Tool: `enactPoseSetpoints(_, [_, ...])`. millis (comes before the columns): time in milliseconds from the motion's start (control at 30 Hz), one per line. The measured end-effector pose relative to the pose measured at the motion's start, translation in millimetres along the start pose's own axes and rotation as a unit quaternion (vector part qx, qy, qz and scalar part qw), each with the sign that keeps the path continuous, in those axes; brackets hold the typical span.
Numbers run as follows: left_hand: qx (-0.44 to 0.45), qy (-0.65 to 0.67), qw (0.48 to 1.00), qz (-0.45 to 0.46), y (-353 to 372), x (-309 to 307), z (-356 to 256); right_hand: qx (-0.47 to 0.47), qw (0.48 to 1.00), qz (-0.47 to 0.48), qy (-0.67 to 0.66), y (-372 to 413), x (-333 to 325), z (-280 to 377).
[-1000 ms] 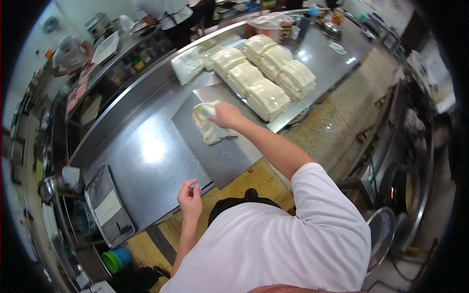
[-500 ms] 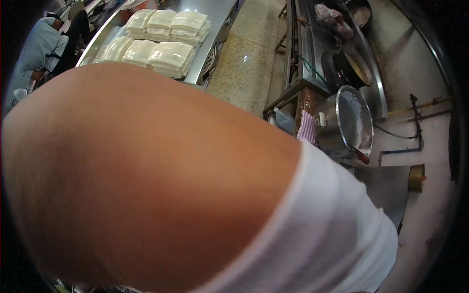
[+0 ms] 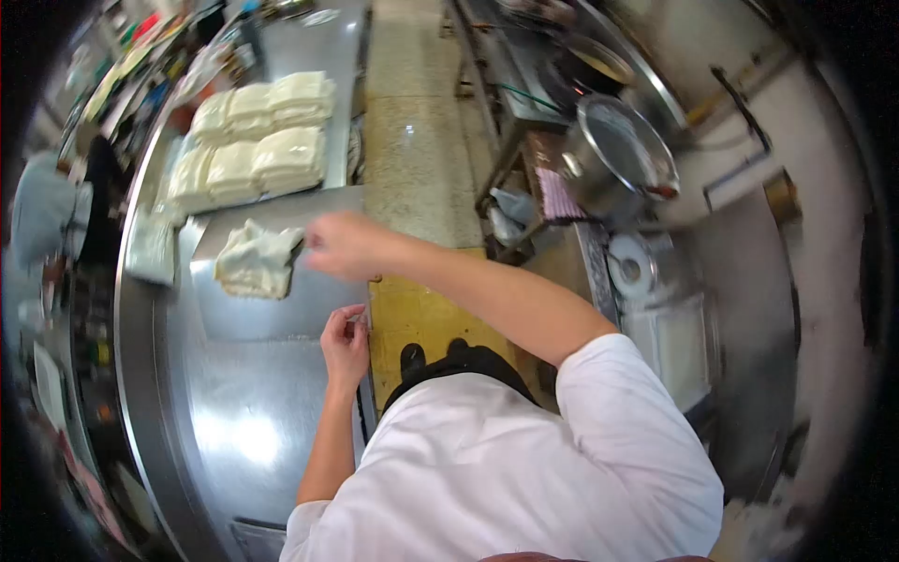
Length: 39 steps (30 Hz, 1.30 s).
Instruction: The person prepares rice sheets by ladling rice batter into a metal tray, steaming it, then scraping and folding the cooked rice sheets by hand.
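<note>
My right hand (image 3: 342, 245) reaches across the steel table, fingers curled closed and slightly blurred; what is in them, if anything, is hidden. Just left of it lies a crumpled off-white cloth (image 3: 256, 262) with yellowish edges, close to my fingertips. My left hand (image 3: 346, 339) is lower, by the table's right edge, with bent fingers and thumb closed around a small greyish bit too small to name. Beyond the cloth, stacks of flat, pale wrappers in clear plastic (image 3: 288, 157) stand in two rows on the table.
The steel table (image 3: 239, 375) runs along my left. A large steel pot (image 3: 595, 169) stands at the right beside a purple-striped cloth (image 3: 559, 195), with a dark pan (image 3: 599, 64) beyond. A tiled aisle (image 3: 412, 169) lies between. Another person (image 3: 47, 211) stands across the table.
The arm that filled the view has swung down, uncovering the table, cloth and both hands. The view has shifted, so the stacks and pot now sit farther left.
</note>
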<state>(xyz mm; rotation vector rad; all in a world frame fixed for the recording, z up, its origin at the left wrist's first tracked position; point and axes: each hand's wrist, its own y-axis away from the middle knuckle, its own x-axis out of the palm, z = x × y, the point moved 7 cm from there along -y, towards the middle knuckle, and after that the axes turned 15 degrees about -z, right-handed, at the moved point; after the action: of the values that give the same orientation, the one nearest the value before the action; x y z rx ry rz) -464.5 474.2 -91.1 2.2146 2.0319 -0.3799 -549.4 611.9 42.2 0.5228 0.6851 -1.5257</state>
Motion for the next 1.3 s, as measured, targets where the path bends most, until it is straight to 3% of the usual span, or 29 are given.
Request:
enactPoseSetpoints(67, [0.011,-0.007,0.998,0.056,-2.0,27.0,-1.0,0.087,0.993,-0.073,-0.022,66.3,-27.2,-65.8])
enactPoseSetpoints(167, [0.1,-0.004,0.988,0.121,2.7,64.9,-15.6,0.235,0.962,-0.138,-0.034,176.0,-46.8,-149.4])
enactPoseSetpoints(333, [0.064,-0.023,0.962,0.263,33.6,135.0,-18.1,0.403,0.874,-0.267,-0.056,374.9,-52.7,-220.1])
enactPoseSetpoints(433, [0.074,-0.051,0.936,0.341,64.4,178.1,-25.0,0.485,0.81,-0.325,-0.058,483.7,-38.5,-225.1])
enactPoseSetpoints(533, [0.182,-0.056,0.89,0.414,108.2,223.4,-51.2,0.538,0.748,-0.381,-0.076,578.2,-16.8,-222.6])
enactPoseSetpoints(600, [0.192,-0.048,0.871,0.45,139.1,253.3,-58.3,0.551,0.716,-0.422,-0.079,636.3,-11.0,-221.2])
enactPoseSetpoints(667, [0.2,-0.042,0.852,0.483,173.7,275.7,-77.9,0.59,0.637,-0.484,-0.112,696.8,-5.9,-216.2])
enactPoseSetpoints(700, [0.186,-0.048,0.84,0.507,196.2,285.0,-93.1,0.591,0.629,-0.492,-0.115,723.6,-5.9,-214.4])
enactPoseSetpoints(833, [0.191,-0.041,0.81,0.552,278.2,314.1,-117.2,0.604,0.514,-0.602,-0.091,853.5,-30.6,-210.1])
enactPoseSetpoints(867, [0.206,-0.065,0.792,0.572,294.6,319.7,-119.7,0.606,0.502,-0.616,-0.02,890.2,-43.5,-206.4])
enactPoseSetpoints(967, [0.236,-0.064,0.78,0.576,342.8,327.9,-126.5,0.635,0.421,-0.639,0.109,1003.5,-78.3,-193.7])
enactPoseSetpoints(1100, [0.225,-0.068,0.778,0.582,382.4,342.9,-104.7,0.703,0.338,-0.58,0.236,1123.2,-112.8,-182.7])
enactPoseSetpoints(1200, [0.218,-0.068,0.788,0.571,401.6,353.3,-103.7,0.761,0.304,-0.517,0.247,1169.7,-116.8,-185.0])
enactPoseSetpoints(1300, [0.222,-0.071,0.786,0.573,408.7,367.1,-112.1,0.8,0.323,-0.462,0.206,1191.7,-95.7,-210.5])
